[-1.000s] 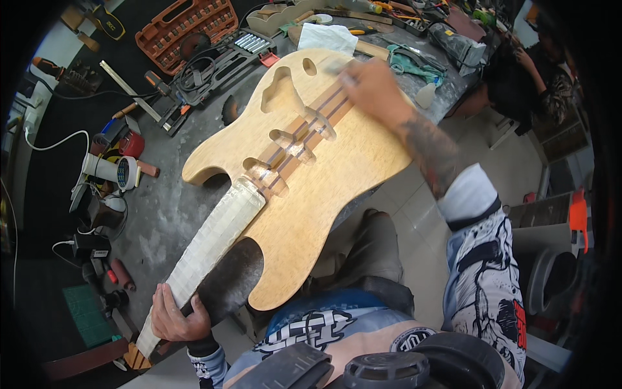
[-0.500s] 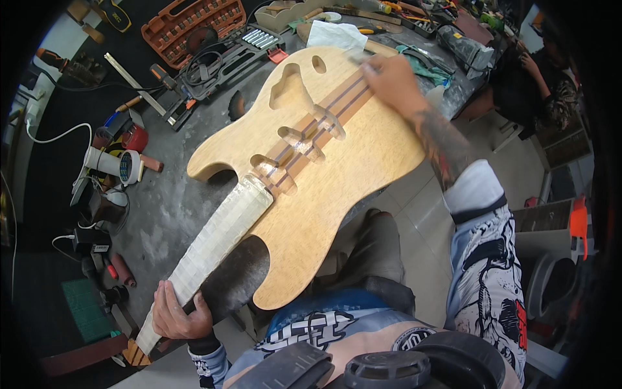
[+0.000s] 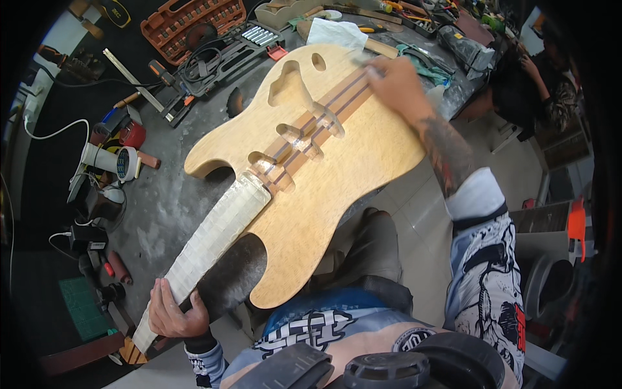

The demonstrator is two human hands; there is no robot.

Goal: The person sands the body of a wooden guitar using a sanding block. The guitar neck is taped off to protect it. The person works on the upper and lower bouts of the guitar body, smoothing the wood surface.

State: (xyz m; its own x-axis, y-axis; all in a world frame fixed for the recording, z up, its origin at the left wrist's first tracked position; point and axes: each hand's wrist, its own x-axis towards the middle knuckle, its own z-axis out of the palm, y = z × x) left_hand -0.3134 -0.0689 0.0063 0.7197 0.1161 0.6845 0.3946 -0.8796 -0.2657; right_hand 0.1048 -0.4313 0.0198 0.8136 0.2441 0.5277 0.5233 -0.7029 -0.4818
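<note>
An unfinished electric guitar body (image 3: 353, 155) in pale wood lies across the workbench, with darker stripes down its middle and several routed cavities. Cream tape covers the fretboard of its neck (image 3: 214, 227), which points to the lower left. My left hand (image 3: 178, 311) is closed round the neck near the headstock (image 3: 131, 352). My right hand (image 3: 396, 84) is at the far end of the body, fingers curled and pressed down by the striped centre. A small grey blurred piece shows at its fingertips; its kind I cannot make out.
Behind the guitar lies an orange socket-set case (image 3: 162, 32) beside a bar clamp (image 3: 170, 84). A white paper sheet (image 3: 337, 34) sits near the body's far edge. Tape rolls (image 3: 126, 164) and cables are at the left. Another person (image 3: 544, 84) sits at the far right.
The guitar has shifted very slightly left, and my left hand with its neck. My right hand has moved a little to the right at the body's far end.
</note>
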